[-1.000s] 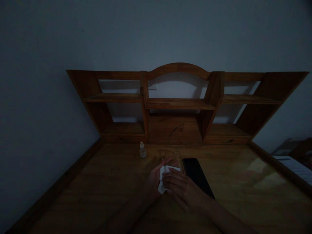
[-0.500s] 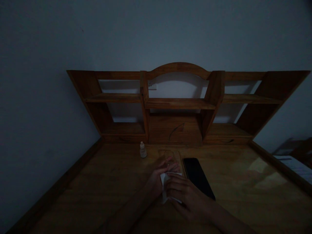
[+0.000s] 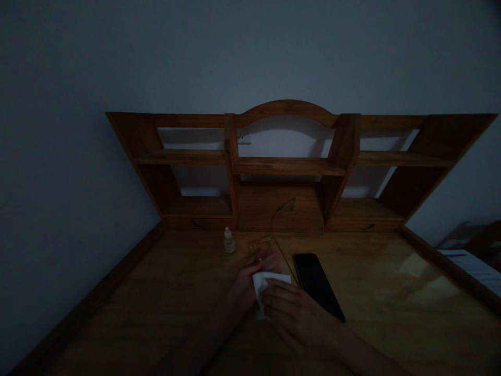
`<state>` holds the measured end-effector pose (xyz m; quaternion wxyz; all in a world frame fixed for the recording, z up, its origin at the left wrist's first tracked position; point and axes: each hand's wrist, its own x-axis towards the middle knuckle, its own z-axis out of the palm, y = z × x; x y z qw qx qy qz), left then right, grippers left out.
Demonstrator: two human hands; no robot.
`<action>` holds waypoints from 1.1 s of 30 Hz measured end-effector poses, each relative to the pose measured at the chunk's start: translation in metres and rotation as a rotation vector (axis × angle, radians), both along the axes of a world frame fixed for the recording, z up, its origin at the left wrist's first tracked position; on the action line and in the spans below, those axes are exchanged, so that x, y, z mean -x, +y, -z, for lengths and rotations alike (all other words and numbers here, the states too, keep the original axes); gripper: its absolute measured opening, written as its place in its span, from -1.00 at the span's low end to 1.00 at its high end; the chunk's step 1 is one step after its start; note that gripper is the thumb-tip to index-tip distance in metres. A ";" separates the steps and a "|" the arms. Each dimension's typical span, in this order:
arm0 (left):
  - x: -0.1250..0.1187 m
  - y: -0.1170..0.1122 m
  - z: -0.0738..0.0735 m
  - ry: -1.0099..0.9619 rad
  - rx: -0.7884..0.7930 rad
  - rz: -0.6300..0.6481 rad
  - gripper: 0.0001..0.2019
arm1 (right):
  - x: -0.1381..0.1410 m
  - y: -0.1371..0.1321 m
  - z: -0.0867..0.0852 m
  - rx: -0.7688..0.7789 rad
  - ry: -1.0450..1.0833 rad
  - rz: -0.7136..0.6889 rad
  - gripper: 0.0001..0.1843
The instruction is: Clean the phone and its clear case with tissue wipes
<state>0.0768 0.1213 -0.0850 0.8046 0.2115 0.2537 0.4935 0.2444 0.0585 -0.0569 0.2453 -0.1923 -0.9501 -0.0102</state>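
A clear phone case is tilted over the desk, with my left hand closed around its left side. Through the transparent plastic some of my left fingers show. My right hand presses a white tissue against the lower part of the case, its fingers closed on the tissue. Just right of the case lies a black smartphone, flat with its dark screen up. A small dropper bottle with a white cap stands upright beyond my left hand.
A wooden shelf unit rises at the back of the wooden desk, against the wall. A wall socket shows through its middle opening. Papers lie beyond the desk's right edge. The room is dim.
The phone case has tilted leftward in my left hand, its top end shifting left. My right hand and the tissue have moved slightly up and left. The smartphone and bottle stay put.
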 end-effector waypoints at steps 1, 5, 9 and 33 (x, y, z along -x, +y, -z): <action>0.000 0.001 0.000 0.009 0.021 0.007 -0.73 | 0.000 0.000 0.001 -0.036 0.007 0.004 -0.73; 0.003 0.005 0.006 0.017 0.047 0.061 -0.73 | -0.002 -0.002 -0.005 -0.138 0.045 0.007 -0.71; 0.007 0.006 0.011 -0.006 0.038 0.127 -0.70 | -0.005 -0.004 -0.016 -0.129 0.055 0.034 -0.75; 0.007 0.004 -0.002 0.092 0.117 0.042 -0.74 | -0.034 0.017 -0.005 0.184 0.416 0.143 -0.62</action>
